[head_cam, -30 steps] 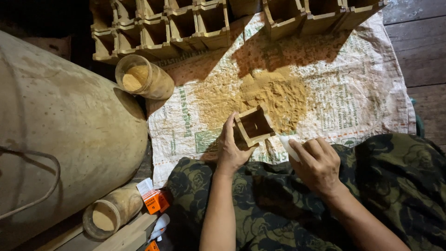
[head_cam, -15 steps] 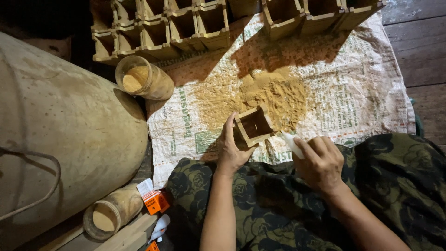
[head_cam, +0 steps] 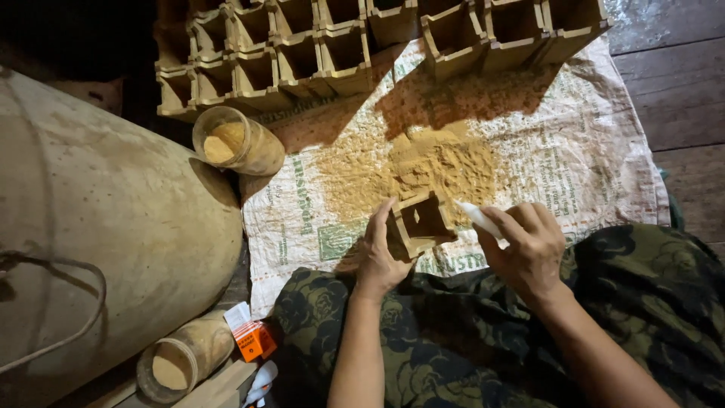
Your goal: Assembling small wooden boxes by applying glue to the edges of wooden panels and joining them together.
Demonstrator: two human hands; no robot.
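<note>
On the printed sack, beside the tan powder heap, the left hand grips a small square wooden box; the right hand pinches what looks like a white scoop at its rim.

Small square open-topped box tilted beside tan powder; slim white stick alongside.

Rustic floor workshop, dim. I sit on dark floorboards. Woven sack mat carrying tan powder heap; rows of square wooden moulds at 12 o'clock; large clay vessel at 9.
</note>
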